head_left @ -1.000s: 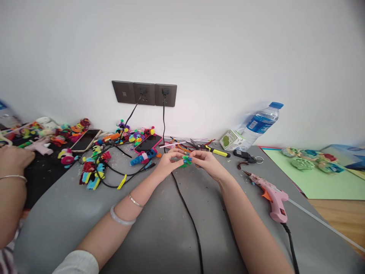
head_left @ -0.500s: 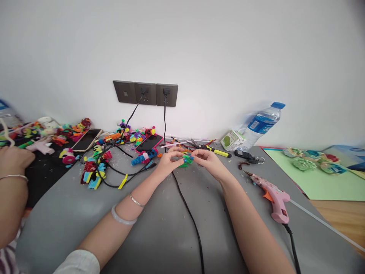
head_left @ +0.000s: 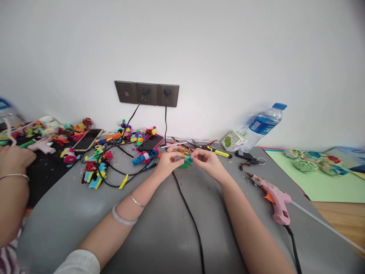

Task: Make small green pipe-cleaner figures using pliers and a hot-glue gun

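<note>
Between my fingertips is a small bright green fuzzy piece (head_left: 185,165), which looks like bent pipe cleaner. My left hand (head_left: 169,163) pinches it from the left, thumb and index finger closed. From the other side my right hand (head_left: 208,163) pinches at it too, its fingertips nearly meeting the left ones. Part of the piece is hidden by the fingers. Just behind my right hand lie yellow-and-black pliers (head_left: 221,152). A blue and pink pipe-cleaner figure (head_left: 145,156) rests left of my left hand.
A pink glue gun (head_left: 278,201) lies at right, near car keys (head_left: 245,155). A water bottle (head_left: 261,127) and a small carton (head_left: 231,140) lean on the wall. A black cable (head_left: 189,213) crosses the table. Another person's hand (head_left: 15,160) is at far left. Two phones lie among pipe-cleaner figures (head_left: 95,167).
My fingers have shifted slightly on the green piece, and the fingertips sit a little closer together. The whole view has moved by a few pixels; everything else stays put.
</note>
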`<state>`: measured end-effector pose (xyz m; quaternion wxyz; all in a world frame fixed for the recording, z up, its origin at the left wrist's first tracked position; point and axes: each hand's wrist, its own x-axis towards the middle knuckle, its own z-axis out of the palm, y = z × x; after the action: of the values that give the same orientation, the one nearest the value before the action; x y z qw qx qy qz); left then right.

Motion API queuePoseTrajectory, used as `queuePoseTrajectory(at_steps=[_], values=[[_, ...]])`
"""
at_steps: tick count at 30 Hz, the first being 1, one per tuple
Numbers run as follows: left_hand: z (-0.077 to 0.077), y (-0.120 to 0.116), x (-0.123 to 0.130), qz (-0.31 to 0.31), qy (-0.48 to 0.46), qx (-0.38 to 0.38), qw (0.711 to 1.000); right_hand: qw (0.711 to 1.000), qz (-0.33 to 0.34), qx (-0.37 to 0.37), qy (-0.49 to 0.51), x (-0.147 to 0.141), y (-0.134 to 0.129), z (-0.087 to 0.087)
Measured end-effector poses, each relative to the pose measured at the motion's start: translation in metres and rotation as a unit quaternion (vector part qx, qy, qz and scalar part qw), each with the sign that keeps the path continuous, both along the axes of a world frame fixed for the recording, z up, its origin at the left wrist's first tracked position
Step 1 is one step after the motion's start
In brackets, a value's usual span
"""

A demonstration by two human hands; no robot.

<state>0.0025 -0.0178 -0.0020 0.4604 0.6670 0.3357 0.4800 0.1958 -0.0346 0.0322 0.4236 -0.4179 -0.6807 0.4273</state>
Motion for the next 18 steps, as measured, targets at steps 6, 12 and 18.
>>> queuePoseTrajectory(at_steps=[6,12,18], values=[[-0.0007,0.0001,-0.0003,0.002,0.004,0.000,1.000,1.000,0.006,-0.007,-0.005,-0.0003,-0.0001,0.0004],[-0.0012,0.0000,-0.0004,0.003,-0.001,0.000,1.000,1.000,0.007,-0.009,-0.004,-0.0014,-0.0010,0.0016],[-0.0029,0.0001,0.0007,0.006,-0.022,-0.003,1.000,1.000,0.006,-0.002,0.009,-0.0021,-0.0008,0.0002]])
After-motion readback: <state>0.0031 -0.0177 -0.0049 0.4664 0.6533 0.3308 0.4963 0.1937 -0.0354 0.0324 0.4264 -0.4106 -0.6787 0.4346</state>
